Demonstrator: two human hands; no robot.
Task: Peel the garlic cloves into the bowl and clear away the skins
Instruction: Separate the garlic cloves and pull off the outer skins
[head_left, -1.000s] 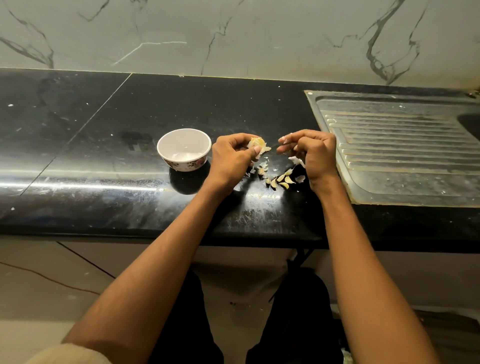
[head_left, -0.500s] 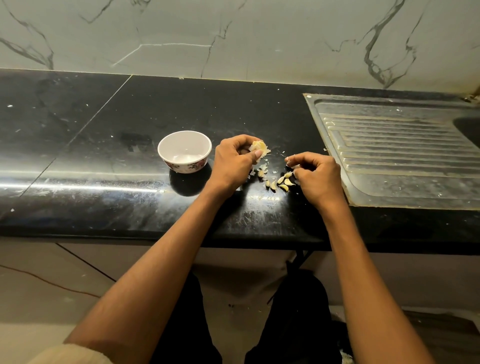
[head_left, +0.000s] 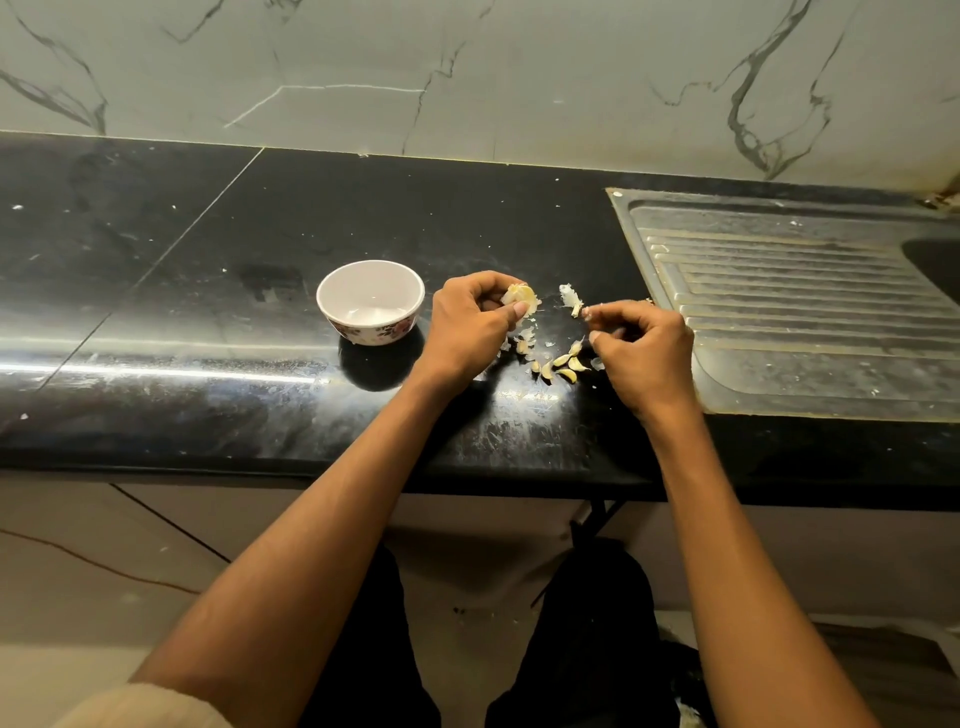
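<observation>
Black stone tabletop runs below a white marbled wall, with a ribbed steel draining board at the right. The left hand pinches a pale garlic piece between thumb and curled fingers. The right hand, lower by the pile half a second ago, has lifted and now pinches a torn strip of white papery skin, pulled well apart from the garlic. Loose cloves and skins lie between the hands. The small white floral bowl left of them looks empty, so peeling seems at an early stage.
</observation>
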